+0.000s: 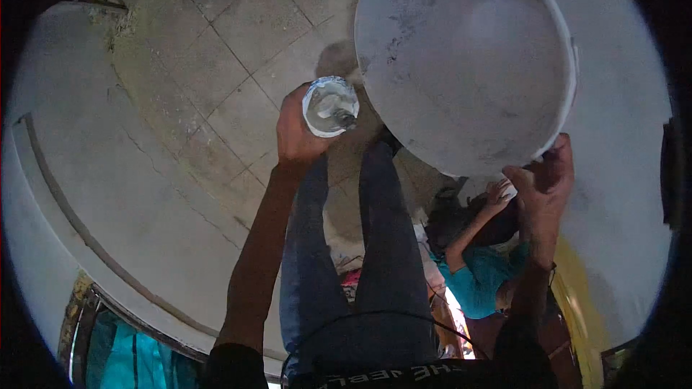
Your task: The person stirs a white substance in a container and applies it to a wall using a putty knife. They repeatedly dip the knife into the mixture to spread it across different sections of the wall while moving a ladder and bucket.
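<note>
My left hand (296,130) is wrapped around a small white cup (311,119) with blue marks at its rim. Inside the cup lie something pale and shiny and a dark lump, which I cannot make out further. My right hand (542,186) grips the lower right edge of a large, round, whitish bucket (461,72). Dark smudges mark the bucket's grey inner surface, and its top is cut off by the frame. The cup is just left of the bucket, apart from it.
Below the bucket, a person in a teal shirt (481,284) has one hand (497,193) near a small white object (510,190). Floor tiles (238,50) lie beneath my legs. A pale wall (122,173) rises on the left, with a teal curtain (133,356) at lower left.
</note>
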The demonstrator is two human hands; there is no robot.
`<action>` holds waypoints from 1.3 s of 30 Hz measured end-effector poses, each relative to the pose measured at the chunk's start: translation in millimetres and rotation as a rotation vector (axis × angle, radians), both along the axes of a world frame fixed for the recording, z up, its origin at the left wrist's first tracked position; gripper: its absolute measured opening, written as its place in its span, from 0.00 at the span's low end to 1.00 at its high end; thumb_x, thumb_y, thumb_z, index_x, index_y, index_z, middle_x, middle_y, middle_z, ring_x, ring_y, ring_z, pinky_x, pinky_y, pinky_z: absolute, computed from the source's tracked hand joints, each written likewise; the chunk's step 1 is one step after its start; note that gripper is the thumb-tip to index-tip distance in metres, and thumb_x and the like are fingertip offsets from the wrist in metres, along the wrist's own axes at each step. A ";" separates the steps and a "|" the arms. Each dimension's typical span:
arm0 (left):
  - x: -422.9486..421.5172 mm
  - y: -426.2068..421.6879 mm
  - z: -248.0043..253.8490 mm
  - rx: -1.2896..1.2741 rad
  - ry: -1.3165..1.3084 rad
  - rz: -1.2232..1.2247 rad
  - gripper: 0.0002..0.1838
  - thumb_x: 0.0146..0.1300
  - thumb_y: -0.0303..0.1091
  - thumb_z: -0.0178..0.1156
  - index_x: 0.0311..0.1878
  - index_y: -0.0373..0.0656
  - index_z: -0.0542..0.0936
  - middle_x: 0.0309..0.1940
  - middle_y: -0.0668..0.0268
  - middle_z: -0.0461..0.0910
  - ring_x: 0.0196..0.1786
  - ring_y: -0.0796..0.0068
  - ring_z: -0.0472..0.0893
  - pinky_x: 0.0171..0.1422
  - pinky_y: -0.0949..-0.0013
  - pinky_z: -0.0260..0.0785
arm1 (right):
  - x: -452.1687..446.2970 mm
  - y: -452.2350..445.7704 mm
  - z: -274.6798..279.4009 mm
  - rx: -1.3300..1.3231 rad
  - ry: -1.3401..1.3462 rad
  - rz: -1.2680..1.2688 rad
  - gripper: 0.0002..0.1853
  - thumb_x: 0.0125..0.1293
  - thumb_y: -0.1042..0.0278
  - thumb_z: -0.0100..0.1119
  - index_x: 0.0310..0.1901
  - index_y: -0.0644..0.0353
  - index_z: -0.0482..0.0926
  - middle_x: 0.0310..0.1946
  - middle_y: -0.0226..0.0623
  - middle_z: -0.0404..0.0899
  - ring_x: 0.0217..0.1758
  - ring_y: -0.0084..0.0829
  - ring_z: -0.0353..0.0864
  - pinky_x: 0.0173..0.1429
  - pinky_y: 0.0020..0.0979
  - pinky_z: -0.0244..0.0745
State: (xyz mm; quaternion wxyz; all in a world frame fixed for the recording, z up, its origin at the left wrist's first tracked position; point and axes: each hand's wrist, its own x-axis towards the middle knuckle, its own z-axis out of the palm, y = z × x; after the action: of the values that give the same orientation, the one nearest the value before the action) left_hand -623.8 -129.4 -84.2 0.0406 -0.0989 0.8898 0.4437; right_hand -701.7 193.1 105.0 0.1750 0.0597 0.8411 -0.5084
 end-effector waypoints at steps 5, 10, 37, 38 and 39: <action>-5.7 -0.4 13.4 0.037 0.036 0.029 0.51 0.38 0.42 0.82 0.65 0.40 0.64 0.56 0.51 0.73 0.60 0.51 0.75 0.65 0.52 0.68 | -4.7 -12.3 42.5 0.068 0.150 0.172 0.34 0.46 0.77 0.75 0.55 0.61 0.67 0.48 0.38 0.73 0.53 0.35 0.77 0.58 0.39 0.75; -6.7 5.8 52.0 -0.004 -0.083 0.101 0.52 0.35 0.39 0.82 0.66 0.42 0.65 0.58 0.53 0.73 0.62 0.55 0.74 0.66 0.52 0.68 | -4.8 -2.1 75.3 0.119 0.196 0.256 0.37 0.44 0.74 0.79 0.55 0.62 0.66 0.49 0.39 0.72 0.55 0.34 0.75 0.60 0.39 0.71; -56.5 19.3 91.5 0.036 0.335 0.109 0.51 0.36 0.46 0.82 0.65 0.46 0.66 0.57 0.57 0.72 0.61 0.54 0.73 0.67 0.55 0.68 | 37.6 66.3 146.7 0.406 0.905 0.041 0.54 0.38 0.73 0.82 0.68 0.65 0.58 0.65 0.43 0.63 0.66 0.41 0.65 0.72 0.48 0.61; -57.7 18.8 93.0 0.034 0.337 0.108 0.51 0.36 0.46 0.82 0.65 0.46 0.66 0.57 0.57 0.72 0.61 0.54 0.73 0.67 0.55 0.68 | 40.9 71.5 145.9 0.416 0.930 0.034 0.54 0.37 0.73 0.82 0.68 0.65 0.59 0.65 0.43 0.63 0.66 0.41 0.65 0.71 0.48 0.61; -58.7 16.9 95.2 0.010 0.359 0.102 0.51 0.36 0.47 0.81 0.65 0.46 0.66 0.57 0.57 0.72 0.61 0.54 0.73 0.67 0.55 0.68 | 41.9 71.0 146.9 0.455 0.936 0.087 0.54 0.37 0.73 0.82 0.68 0.64 0.59 0.65 0.43 0.63 0.66 0.41 0.65 0.71 0.49 0.62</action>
State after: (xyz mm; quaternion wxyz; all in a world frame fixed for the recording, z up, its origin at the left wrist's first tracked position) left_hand -682.6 -112.5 10.9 -0.1410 -0.0630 0.8742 0.4603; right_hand -659.8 264.2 251.9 -0.2163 -0.1726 0.9200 -0.2774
